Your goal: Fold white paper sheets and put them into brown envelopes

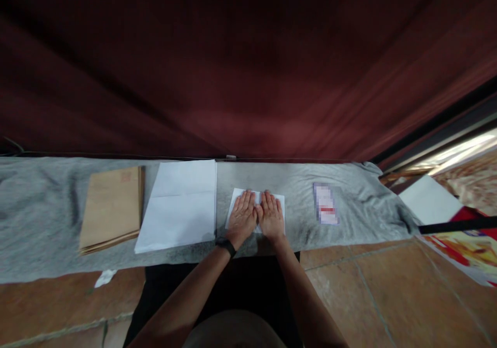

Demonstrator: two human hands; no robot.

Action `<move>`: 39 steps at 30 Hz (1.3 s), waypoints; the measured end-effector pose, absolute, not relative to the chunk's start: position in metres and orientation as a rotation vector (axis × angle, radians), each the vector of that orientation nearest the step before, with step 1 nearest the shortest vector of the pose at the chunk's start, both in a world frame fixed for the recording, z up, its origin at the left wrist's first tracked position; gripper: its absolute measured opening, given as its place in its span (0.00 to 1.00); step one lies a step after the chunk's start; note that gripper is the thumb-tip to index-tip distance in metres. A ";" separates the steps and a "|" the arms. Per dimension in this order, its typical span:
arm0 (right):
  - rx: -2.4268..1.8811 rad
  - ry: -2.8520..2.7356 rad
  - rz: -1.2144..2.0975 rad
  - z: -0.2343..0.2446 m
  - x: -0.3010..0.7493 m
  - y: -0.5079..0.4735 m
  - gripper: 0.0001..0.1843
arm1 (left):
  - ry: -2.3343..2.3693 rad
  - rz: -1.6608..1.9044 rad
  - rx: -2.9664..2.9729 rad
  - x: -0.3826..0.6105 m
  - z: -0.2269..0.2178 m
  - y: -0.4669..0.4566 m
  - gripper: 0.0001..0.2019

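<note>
A small sheet of folded white paper (282, 203) lies on the grey cloth straight in front of me, mostly covered by my hands. My left hand (243, 214) rests flat on its left half, fingers stretched forward, with a dark band on the wrist. On the right half lies my right hand (271, 216), also flat with the fingers extended. The thumbs meet near the middle of the paper. To the left is a stack of larger white sheets (180, 203) with a crease across the top one.
Brown envelopes (111, 205) are stacked at the far left on the grey cloth (298, 177). A small blurred packet (326, 203) with a red stripe lies to the right. Behind the cloth rises a dark red curtain-like surface (248, 78). Tiled floor (349, 286) shows in front.
</note>
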State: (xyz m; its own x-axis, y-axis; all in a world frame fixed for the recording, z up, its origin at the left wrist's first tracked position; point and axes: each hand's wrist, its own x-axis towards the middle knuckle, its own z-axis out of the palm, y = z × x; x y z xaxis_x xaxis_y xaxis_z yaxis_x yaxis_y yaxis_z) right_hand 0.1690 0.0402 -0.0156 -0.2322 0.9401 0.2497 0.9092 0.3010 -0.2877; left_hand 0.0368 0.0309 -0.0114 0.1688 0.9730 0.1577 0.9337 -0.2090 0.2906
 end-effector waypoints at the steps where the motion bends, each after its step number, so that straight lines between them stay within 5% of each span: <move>1: -1.663 -2.192 0.094 -0.017 0.171 0.040 0.30 | 1.910 0.474 2.288 0.035 -0.011 0.031 0.29; 26: -1.814 -1.941 -0.036 -0.020 0.226 0.017 0.34 | 2.147 0.704 2.154 0.019 -0.005 0.010 0.30; 39: -1.555 -2.245 0.036 -0.020 0.177 0.015 0.29 | 1.966 0.420 2.364 0.036 -0.014 0.004 0.29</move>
State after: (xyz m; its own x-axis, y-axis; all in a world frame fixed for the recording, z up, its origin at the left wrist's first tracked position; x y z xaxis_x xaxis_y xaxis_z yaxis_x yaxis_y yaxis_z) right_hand 0.1765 0.0149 -0.0205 -0.2952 0.9026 0.3133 0.8919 0.3779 -0.2483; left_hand 0.0357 0.0039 -0.0144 0.1611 0.9700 0.1819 0.9597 -0.1970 0.2006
